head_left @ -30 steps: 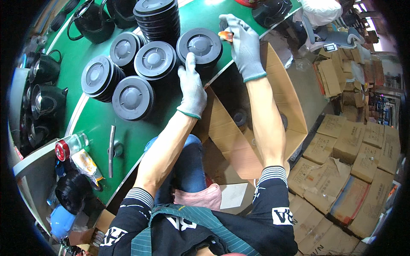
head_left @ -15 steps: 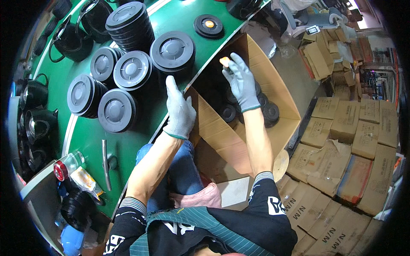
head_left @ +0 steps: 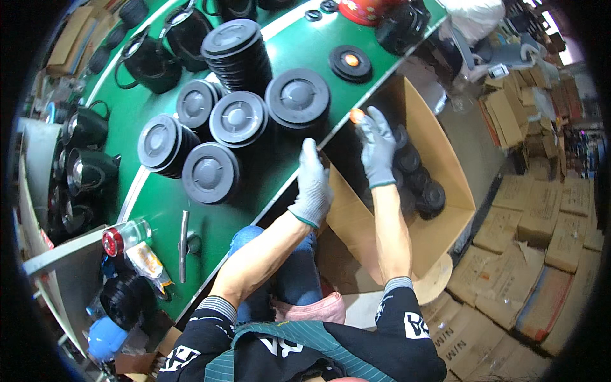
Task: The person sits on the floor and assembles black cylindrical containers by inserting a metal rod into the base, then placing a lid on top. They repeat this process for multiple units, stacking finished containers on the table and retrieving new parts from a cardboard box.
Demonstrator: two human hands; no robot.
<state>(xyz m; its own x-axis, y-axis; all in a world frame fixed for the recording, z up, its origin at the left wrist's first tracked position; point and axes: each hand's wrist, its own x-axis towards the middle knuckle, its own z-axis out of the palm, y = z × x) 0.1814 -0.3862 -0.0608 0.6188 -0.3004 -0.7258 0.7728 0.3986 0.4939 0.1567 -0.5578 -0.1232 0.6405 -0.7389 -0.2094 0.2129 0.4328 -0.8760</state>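
Note:
My left hand [head_left: 312,188], in a grey knitted glove, hovers at the table's edge beside the open box. Its fingers are stretched and it holds nothing. My right hand [head_left: 380,149], gloved the same way, is over the box and pinches a small orange piece [head_left: 357,116] at its fingertips. Nearest my left hand on the table are stacks of round black lids, one topped by a large lid [head_left: 298,94]. Farther back lies a single black lid [head_left: 350,63] with an orange disc at its centre. Black round parts [head_left: 431,198] lie inside the cardboard box [head_left: 439,153].
Black kettles [head_left: 149,63] stand along the far left of the green table [head_left: 156,216]. A metal bar [head_left: 184,246] rises near its front edge, beside a clear jar with a red lid [head_left: 113,242]. Stacked cartons [head_left: 509,267] fill the right.
The whole view has shifted, so the table and box sit farther right and lower. My right hand, still pinching the orange piece, has come slightly left, closer to my left hand.

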